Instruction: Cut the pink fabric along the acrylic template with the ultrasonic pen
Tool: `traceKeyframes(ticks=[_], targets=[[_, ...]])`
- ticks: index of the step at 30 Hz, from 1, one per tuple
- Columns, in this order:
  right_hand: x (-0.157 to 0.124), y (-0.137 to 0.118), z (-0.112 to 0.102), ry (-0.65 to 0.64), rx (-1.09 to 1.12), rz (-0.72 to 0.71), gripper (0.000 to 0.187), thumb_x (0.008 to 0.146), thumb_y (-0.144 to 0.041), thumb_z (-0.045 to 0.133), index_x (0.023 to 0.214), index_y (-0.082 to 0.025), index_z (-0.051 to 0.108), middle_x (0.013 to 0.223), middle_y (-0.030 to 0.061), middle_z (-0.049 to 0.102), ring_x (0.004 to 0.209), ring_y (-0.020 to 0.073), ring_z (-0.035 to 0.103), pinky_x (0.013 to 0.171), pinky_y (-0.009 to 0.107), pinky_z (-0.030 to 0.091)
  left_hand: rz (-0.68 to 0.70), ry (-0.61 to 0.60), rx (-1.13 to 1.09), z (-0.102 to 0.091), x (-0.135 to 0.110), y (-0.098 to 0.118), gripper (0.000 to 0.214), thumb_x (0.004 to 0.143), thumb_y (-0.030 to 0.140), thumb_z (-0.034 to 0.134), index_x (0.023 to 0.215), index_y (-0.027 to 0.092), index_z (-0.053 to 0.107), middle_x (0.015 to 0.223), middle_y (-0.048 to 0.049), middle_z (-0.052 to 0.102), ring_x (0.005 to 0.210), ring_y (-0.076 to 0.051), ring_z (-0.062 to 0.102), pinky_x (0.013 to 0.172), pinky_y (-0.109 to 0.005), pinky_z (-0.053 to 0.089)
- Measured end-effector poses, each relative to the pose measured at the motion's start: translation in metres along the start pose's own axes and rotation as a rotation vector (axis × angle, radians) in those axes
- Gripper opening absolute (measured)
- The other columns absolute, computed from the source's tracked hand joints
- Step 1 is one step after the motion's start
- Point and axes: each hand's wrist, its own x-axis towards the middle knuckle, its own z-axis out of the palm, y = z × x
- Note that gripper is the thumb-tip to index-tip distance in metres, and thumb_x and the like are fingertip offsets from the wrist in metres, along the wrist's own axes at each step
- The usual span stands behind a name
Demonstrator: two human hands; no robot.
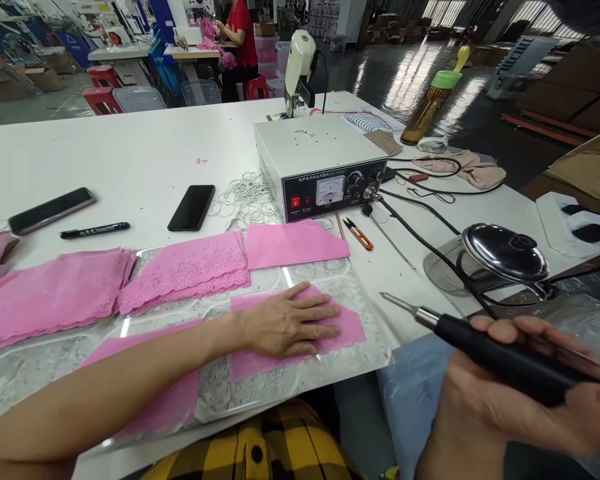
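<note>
My left hand (285, 323) lies flat with its fingers spread on a pink fabric piece (353, 325), pressing it to a clear-covered, grey-patterned mat (260, 410). My right hand (510, 400), raised at the right, is wrapped round a black-handled soldering-iron-style pen (500, 353) with its thin metal tip pointing left. A slim metal strip, perhaps tweezers (587, 363), also shows in that hand. Behind the left hand lie a plain pink piece (297, 244) and stacked pink lace pieces (187, 270). Another pink piece (165, 407) is partly hidden under my left forearm.
A control box (330, 157) with a meter stands behind the fabric; cables run right. Beside it lie orange thread snips (359, 233) and white elastic loops (247, 200). A phone (191, 207), marker (95, 231), lidded glass jar (505, 257) and power strip (565, 227) are around.
</note>
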Motion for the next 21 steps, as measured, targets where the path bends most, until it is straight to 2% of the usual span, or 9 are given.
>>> traceKeyframes(ticks=[2,5,9,21], targets=[[-0.004,-0.014,-0.009,-0.097,-0.029,-0.017,0.022,0.07,-0.047,0.05,0.07,-0.026,0.051,0.079,0.0008,0.044,0.058,0.0165,0.035,0.056,0.036,0.032,0.001,0.001,-0.008,0.0,0.0,0.0,0.047,0.103,0.042,0.039,0.146,0.023,0.044,0.158,-0.0067,0.032,0.148,-0.026,0.026,0.123,-0.053,-0.001],[-0.01,-0.022,-0.018,-0.192,-0.043,0.005,0.02,0.073,-0.045,0.049,0.067,-0.027,0.055,0.073,0.0024,0.044,0.057,0.0184,0.032,0.054,0.036,0.027,-0.006,-0.003,-0.015,0.0,0.001,0.0,0.047,0.103,0.042,0.041,0.147,0.025,0.044,0.158,-0.0058,0.032,0.148,-0.025,0.027,0.123,-0.052,-0.002],[-0.013,-0.018,-0.019,-0.201,-0.036,0.006,0.017,0.069,-0.041,0.047,0.067,-0.026,0.056,0.067,0.0023,0.043,0.055,0.0184,0.033,0.051,0.037,0.028,-0.027,-0.02,-0.018,-0.001,0.002,0.0,0.046,0.103,0.042,0.041,0.146,0.027,0.044,0.159,-0.0038,0.031,0.149,-0.023,0.026,0.123,-0.051,-0.004],[-0.014,-0.014,-0.015,-0.23,-0.03,0.029,0.015,0.064,-0.037,0.045,0.066,-0.024,0.054,0.067,0.0021,0.045,0.053,0.0165,0.037,0.049,0.035,0.028,-0.015,-0.001,-0.006,0.001,0.001,0.0,0.047,0.103,0.043,0.04,0.147,0.025,0.043,0.159,-0.0039,0.03,0.149,-0.024,0.024,0.123,-0.051,-0.005]])
